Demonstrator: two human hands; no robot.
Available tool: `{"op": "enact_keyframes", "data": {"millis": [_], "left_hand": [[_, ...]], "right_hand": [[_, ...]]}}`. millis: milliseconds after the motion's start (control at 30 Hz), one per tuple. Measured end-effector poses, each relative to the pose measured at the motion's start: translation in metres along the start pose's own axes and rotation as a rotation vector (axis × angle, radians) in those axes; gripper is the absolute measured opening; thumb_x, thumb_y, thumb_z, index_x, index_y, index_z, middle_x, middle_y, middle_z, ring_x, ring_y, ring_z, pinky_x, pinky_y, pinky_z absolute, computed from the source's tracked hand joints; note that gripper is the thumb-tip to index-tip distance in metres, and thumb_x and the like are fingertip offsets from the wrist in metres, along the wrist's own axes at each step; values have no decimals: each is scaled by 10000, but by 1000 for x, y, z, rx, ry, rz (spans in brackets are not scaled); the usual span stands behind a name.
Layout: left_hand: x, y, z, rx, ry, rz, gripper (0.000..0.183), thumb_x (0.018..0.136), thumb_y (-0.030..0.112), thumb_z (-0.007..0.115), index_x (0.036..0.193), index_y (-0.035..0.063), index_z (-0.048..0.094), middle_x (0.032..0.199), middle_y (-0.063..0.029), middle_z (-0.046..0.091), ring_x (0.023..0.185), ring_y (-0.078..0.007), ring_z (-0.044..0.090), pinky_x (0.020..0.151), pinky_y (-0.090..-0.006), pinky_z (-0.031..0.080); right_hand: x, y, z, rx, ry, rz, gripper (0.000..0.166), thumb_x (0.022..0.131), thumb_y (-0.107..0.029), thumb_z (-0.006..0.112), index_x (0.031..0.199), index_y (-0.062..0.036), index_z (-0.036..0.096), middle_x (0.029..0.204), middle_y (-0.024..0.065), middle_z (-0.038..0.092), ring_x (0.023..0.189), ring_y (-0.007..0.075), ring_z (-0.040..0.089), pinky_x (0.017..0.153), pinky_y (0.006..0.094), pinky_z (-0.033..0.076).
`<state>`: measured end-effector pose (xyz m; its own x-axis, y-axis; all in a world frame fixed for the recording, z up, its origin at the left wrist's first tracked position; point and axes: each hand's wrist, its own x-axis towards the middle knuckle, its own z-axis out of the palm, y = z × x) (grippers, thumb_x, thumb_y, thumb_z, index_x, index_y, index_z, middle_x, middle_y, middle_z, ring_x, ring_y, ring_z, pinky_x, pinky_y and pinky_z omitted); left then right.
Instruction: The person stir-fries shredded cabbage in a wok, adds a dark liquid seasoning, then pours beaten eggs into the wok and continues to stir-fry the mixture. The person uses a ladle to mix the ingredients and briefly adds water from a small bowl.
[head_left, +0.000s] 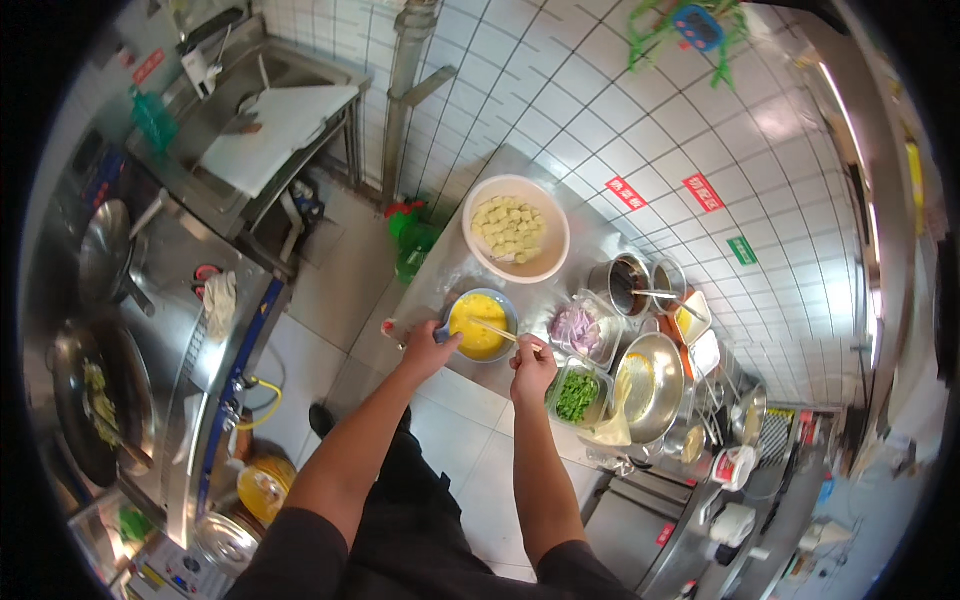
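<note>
Beaten egg (472, 343) fills much of a blue-rimmed bowl (512, 306) near the corner of a steel worktop (442, 277). My left hand (429, 349) grips the bowl at its left side, the thumb over the edge. A pair of chopsticks (493, 328) is held in my right hand (534, 366), with the tips dipped into the yellow liquid. Just right of that hand are two clear containers, one with sliced purple onion (576, 330) and one with chopped green leaves (576, 396). Behind the bowl stands a white basin (559, 259) of pale cubes (508, 225), perhaps tofu.
Farther right are a steel bowl (669, 390), a pot of dark liquid (628, 289) with a utensil across it, and small seasoning containers (694, 315). A tiled wall (555, 112) bounds the worktop. Leftward across the floor, a wok (71, 420) holds food, near a sink (292, 64).
</note>
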<state>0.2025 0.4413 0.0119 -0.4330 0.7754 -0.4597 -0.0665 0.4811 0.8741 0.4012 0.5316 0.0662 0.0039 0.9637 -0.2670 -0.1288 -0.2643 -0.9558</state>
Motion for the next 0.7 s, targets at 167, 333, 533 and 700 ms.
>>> {"op": "enact_keyframes", "data": {"millis": [167, 333, 533, 700], "left_hand": [[-3, -9, 20, -463, 19, -113, 400, 934, 234, 777, 1113, -85, 616, 1126, -156, 618, 919, -259, 728, 640, -408, 695], [-74, 40, -34, -954, 19, -231, 359, 976, 102, 681, 1279, -74, 605, 1296, -145, 599, 1089, -293, 712, 822, -462, 709], [-176, 86, -150, -1077, 326, -115, 415, 993, 49, 639, 1399, -18, 586, 1267, -123, 676, 1142, -301, 716, 889, -499, 682], [-266, 97, -259, -1231, 609, 112, 324, 1010, 197, 747, 1239, -12, 653, 1178, -104, 705, 1073, -249, 731, 872, -453, 685]], "right_hand": [[-12, -19, 28, -314, -310, -142, 126, 1024, -153, 744, 1020, -29, 727, 792, -14, 642, 625, 59, 516, 568, 254, 431], [-15, -55, 77, -661, -643, -758, 172, 1078, -120, 626, 978, 4, 691, 839, 41, 628, 687, 130, 594, 593, 278, 462], [-97, -160, 167, -532, -1058, -566, 191, 1085, -32, 518, 1001, 61, 662, 985, 137, 615, 780, 191, 676, 638, 308, 619], [-216, -170, 271, -456, -1451, -620, 50, 1006, -29, 648, 1023, 0, 685, 948, 137, 673, 824, 247, 726, 688, 351, 592]]}}
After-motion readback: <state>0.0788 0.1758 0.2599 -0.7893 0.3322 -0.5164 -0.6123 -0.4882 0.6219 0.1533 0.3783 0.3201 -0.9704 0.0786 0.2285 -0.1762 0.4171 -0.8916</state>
